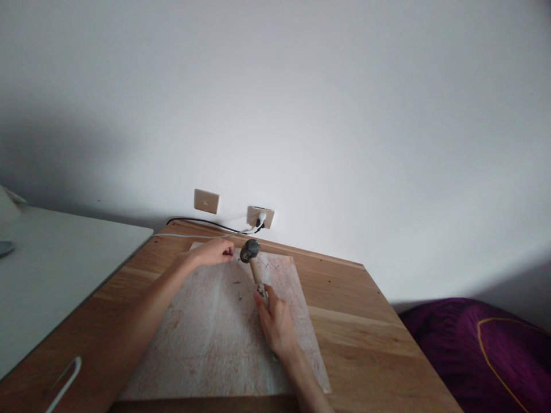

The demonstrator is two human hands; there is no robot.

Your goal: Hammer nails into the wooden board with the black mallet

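In my right hand [279, 321] is a rubber mallet [250, 250] with a dark, rounded head and a pale handle, my fingers wrapped around its grip. The head is raised toward the far edge of a whitish, worn board [206, 338]. Just left of the mallet head, my left hand [221, 251] is closed with its fingers curled at the board's far side; whatever it may pinch is too small to see. Several thin nails [271, 265] show near the board's far edge, and a few more small nails [238, 282] lie closer to the middle.
The board lies on a brown wooden tabletop [357, 332] against a white wall. Behind it, cables run to a wall socket [267, 217], beside a switch plate [206, 201]. A white table [77, 246] adjoins on the left; purple fabric [451, 350] is at right.
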